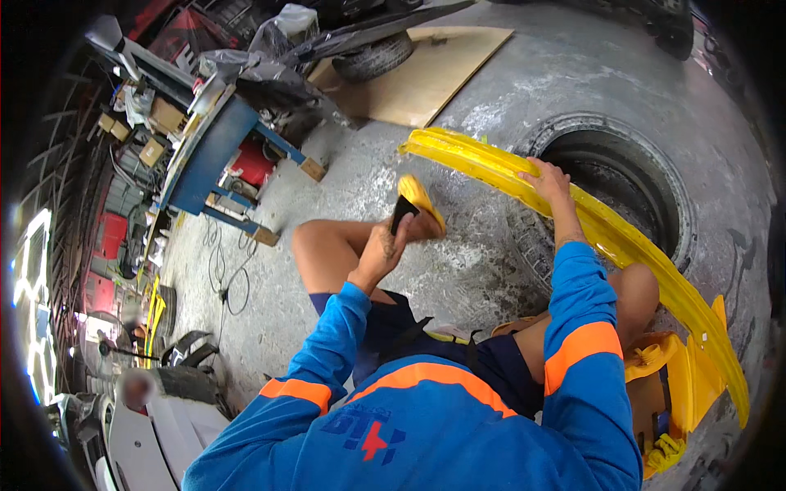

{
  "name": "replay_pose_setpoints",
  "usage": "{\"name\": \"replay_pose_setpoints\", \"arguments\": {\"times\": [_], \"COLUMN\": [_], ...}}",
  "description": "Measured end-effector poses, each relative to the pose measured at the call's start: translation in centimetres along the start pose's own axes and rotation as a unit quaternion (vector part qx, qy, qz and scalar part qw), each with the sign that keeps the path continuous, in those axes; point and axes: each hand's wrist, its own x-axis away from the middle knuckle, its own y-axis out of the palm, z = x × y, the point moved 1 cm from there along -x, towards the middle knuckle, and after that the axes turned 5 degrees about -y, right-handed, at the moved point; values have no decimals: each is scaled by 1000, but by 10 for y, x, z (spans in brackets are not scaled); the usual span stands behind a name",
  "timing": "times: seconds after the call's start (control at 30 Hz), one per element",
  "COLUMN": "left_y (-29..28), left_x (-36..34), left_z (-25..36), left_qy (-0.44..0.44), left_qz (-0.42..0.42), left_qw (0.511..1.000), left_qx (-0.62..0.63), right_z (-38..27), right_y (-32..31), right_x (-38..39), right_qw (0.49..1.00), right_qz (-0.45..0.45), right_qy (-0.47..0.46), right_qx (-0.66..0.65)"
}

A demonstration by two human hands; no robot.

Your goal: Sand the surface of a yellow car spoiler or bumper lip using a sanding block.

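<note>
A long yellow moulded strip (501,166), like a car body trim piece, slants from the upper middle to the lower right. My right hand (548,182) grips its edge, fingers wrapped over the top. A small, flat black piece (402,212) is held in my left hand (379,252), closed around it; I cannot make out its exact kind. Just beyond that hand is the yellow shoe (419,198) on my left foot. The strip passes over a large tyre (679,196) lying flat on the floor and beside my right knee.
At the left stands a blue workbench (214,155) with boxes on it. A wooden board (458,69) bearing another tyre (374,59) lies ahead. More yellow parts (696,368) are at lower right. Thin cables (223,278) run along the grey floor.
</note>
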Motion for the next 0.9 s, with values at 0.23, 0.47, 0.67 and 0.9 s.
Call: {"name": "replay_pose_setpoints", "arguments": {"times": [0.23,0.47,0.67,0.9], "left_y": [-26,55,152,196], "left_x": [-75,-71,-29,-28], "left_z": [42,12,24,52], "left_qy": [16,-150,-342,-250], "left_qz": [89,-74,-242,-412], "left_qw": [996,908,537,616], "left_qx": [19,384,732,623], "right_z": [1,-1,-16,56], "right_y": [6,-15,-129,-268], "right_x": [11,17,48,254], "right_qw": [1000,988,957,940], "right_qz": [0,123,183,288], "right_qy": [-4,-91,-112,107], "right_qx": [12,-30,-195,-148]}}
